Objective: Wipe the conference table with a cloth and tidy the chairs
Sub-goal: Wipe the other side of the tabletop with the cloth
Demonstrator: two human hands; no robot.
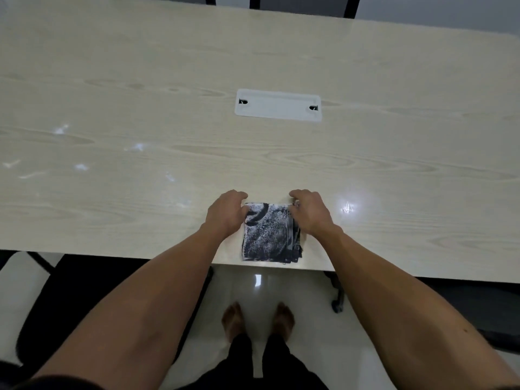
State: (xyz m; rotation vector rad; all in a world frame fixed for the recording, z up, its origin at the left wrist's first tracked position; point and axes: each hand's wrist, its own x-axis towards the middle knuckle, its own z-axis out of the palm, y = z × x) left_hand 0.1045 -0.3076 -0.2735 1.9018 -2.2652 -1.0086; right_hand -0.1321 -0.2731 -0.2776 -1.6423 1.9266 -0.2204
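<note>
A folded cloth (268, 235) with a black, grey and white pattern lies on the pale wood conference table (168, 136), close to the near edge in front of me. My left hand (225, 212) sits at the cloth's left edge with its fingers curled down over the far left corner. My right hand (309, 211) sits at the right edge, its fingers curled and pinching the far right corner. Both forearms reach in from below.
A white cable cover plate (278, 105) is set into the table's middle. A black chair (42, 319) stands at my left, partly under the table. Another dark chair with a caster (337, 305) stands at my right. Dark chair backs (259, 1) show beyond the far edge.
</note>
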